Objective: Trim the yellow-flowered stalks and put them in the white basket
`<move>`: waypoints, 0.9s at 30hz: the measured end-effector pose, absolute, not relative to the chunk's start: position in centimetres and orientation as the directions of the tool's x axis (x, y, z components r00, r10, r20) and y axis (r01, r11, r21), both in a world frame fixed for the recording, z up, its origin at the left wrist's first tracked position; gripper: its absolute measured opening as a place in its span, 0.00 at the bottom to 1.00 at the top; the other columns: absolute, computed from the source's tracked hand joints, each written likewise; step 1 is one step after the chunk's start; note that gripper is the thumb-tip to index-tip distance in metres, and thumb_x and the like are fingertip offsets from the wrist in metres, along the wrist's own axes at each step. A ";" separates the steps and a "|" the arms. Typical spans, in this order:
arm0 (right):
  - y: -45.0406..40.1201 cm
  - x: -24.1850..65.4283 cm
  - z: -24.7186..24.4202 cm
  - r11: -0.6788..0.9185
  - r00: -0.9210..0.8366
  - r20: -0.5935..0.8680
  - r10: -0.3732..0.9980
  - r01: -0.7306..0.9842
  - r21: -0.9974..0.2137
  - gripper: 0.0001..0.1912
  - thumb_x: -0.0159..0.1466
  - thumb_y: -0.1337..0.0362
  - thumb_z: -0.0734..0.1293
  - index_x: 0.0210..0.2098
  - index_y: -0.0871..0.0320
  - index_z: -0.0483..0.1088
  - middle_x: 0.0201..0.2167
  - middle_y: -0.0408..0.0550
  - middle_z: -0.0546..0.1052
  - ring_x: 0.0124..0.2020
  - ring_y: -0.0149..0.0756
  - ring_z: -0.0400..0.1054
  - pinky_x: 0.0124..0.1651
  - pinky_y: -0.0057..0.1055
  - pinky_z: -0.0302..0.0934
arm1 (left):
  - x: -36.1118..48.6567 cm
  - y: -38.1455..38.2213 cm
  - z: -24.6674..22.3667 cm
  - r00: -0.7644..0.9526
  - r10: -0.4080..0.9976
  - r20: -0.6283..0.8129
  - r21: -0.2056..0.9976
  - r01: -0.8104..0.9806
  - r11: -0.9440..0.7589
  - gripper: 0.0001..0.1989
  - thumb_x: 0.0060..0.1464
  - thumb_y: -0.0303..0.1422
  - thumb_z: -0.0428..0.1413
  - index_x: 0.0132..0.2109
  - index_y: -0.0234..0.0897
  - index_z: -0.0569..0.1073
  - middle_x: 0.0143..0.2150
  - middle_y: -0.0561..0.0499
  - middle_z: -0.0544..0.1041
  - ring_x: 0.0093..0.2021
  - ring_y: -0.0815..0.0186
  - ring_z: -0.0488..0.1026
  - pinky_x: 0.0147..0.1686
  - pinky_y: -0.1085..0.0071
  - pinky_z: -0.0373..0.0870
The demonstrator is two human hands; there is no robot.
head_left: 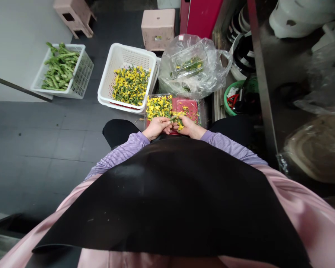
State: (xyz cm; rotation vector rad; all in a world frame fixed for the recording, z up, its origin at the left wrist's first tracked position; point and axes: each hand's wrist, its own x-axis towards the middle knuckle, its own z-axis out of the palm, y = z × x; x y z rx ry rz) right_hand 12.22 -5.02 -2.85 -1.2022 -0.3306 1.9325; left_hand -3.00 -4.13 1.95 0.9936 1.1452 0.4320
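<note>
My left hand [158, 126] and my right hand [189, 125] meet over the near edge of a red-bottomed clear plastic tray [194, 106]. Between their fingertips is a small green piece with a yellow flower [176, 116], pinched from both sides. More yellow blossoms [180, 126] show at the fingers of my right hand. Yellow-flowered green pieces [159, 106] fill the left half of the tray, while only a few lie scattered on the red right half. Exactly which fingers grip the piece is too small to make out.
A white basket [107, 74] of yellow-flowered pieces stands beyond my left hand. Clear plastic bags [212, 72] with a clear container lie behind the tray. Farther left is a basket [82, 80] of green stalks. A pink stool [158, 29] stands behind; a metal-edged shelf [264, 82] runs along the right.
</note>
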 end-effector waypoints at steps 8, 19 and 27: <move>-6.1 12.9 -1.1 -0.631 -0.212 -0.628 0.749 -0.521 -0.575 0.05 0.62 0.73 0.69 0.35 0.59 0.75 0.23 0.43 0.78 0.22 0.31 0.67 0.29 0.27 0.65 | -2.8 -3.9 2.0 0.310 0.728 -0.612 0.776 0.411 0.478 0.18 0.69 0.24 0.49 0.28 0.34 0.70 0.18 0.56 0.70 0.16 0.74 0.67 0.22 0.77 0.65; -5.8 12.8 -2.3 -0.495 -0.012 -0.579 0.816 -0.531 -0.687 0.08 0.55 0.73 0.76 0.31 0.58 0.75 0.28 0.42 0.81 0.31 0.32 0.74 0.42 0.30 0.70 | -2.1 -3.7 1.6 0.552 0.749 -0.368 0.479 0.802 -0.356 0.10 0.63 0.27 0.54 0.37 0.34 0.79 0.39 0.40 0.82 0.44 0.55 0.80 0.51 0.64 0.73; -5.1 15.3 -2.4 -0.622 -0.089 -0.737 0.670 -0.609 -0.492 0.07 0.67 0.70 0.64 0.32 0.57 0.70 0.21 0.41 0.71 0.17 0.26 0.55 0.20 0.25 0.49 | -3.4 -0.3 0.2 0.512 0.791 -0.333 0.168 0.858 -0.485 0.17 0.63 0.23 0.49 0.51 0.26 0.80 0.55 0.32 0.77 0.58 0.52 0.75 0.56 0.64 0.70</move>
